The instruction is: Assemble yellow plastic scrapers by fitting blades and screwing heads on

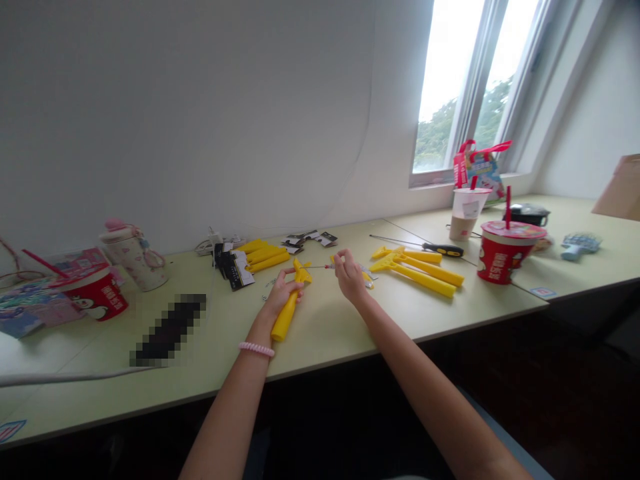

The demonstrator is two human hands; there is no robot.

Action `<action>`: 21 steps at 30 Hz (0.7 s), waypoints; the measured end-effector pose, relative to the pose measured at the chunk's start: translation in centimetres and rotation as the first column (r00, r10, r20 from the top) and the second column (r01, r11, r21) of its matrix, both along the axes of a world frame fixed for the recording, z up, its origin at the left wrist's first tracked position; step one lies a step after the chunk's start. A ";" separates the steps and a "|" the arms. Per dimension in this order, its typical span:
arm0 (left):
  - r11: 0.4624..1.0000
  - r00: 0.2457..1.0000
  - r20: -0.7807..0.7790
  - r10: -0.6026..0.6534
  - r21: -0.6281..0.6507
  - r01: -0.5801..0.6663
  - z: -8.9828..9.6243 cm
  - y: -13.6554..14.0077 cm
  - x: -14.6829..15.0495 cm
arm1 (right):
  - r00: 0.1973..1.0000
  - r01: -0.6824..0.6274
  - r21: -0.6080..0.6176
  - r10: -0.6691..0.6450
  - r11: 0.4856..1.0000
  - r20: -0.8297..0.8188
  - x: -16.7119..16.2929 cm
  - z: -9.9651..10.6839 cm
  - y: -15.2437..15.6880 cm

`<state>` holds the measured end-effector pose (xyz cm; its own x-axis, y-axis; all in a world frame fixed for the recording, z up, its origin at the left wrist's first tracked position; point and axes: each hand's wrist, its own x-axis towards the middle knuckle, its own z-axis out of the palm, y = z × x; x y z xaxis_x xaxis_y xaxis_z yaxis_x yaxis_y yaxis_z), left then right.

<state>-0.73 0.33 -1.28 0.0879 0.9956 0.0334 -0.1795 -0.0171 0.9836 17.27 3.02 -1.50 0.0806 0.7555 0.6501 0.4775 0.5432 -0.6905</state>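
- Hands over the middle of a pale green surface [325,333], both arms stretched forward.
- Left hand [281,293], pink beaded bracelet [257,349] on the wrist, fingers closed around the upper part of a long yellow plastic tool with a forked head [289,307]; lower end of that tool resting on the surface, handle pointing back toward the body.
- Right hand [349,275] just beside the tool's head, fingers pinched shut on a thin metal rod with a red spot [320,267], rod lying level and reaching to the forked head.
- Small metal bits near the right hand, too small to identify.
- Three more yellow forked plastic tools [417,267] lying side by side to the right, well apart from the hands.
- Black-and-yellow-handled screwdriver [430,247] behind them.
- Bundle of yellow handles with black card labels [250,260] behind the left hand, near the wall.
- Red paper cup with lid and red straw [505,253] at far right; pale drink cup with red straw [466,210] behind it by the window.
- Another red cup [97,293] and a white patterned bottle with pink cap [131,257] at left.
- Blurred-out dark patch [170,330] on the surface to the left of the left arm.
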 end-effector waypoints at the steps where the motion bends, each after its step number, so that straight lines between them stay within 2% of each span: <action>1: 1.000 1.000 -0.001 0.010 0.000 -0.010 0.0 0.0 0.0 | 1.000 -0.013 0.004 0.013 1.000 -0.009 0.0 -0.1 0.1; 6: 0.999 1.000 -0.002 0.029 -0.012 -0.029 0.0 0.1 0.0 | 0.997 -0.069 0.080 0.071 0.994 -0.025 -0.1 -0.2 0.2; 8: 1.000 1.000 0.007 0.017 -0.008 -0.017 0.0 0.1 0.0 | 0.997 -0.077 0.070 0.078 0.995 -0.011 -0.2 -0.2 0.1; 13: 1.000 1.000 0.000 0.007 -0.014 -0.007 0.0 0.1 0.0 | 1.000 -0.005 0.024 0.005 1.000 0.011 0.0 -0.2 0.1; 16: 1.000 1.000 -0.006 0.025 -0.008 -0.026 0.1 0.0 0.0 | 1.000 -0.026 -0.003 0.026 1.000 0.013 0.1 -0.2 0.3; 21: 1.000 1.000 -0.001 0.030 0.007 -0.030 0.1 -0.1 0.1 | 0.998 -0.053 0.037 0.054 0.998 -0.039 0.1 -0.3 0.5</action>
<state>-0.66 0.27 -1.15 0.0576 0.9975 0.0408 -0.1782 -0.0299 0.9835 17.38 3.57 -1.77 0.0674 0.7360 0.6736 0.4195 0.5916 -0.6885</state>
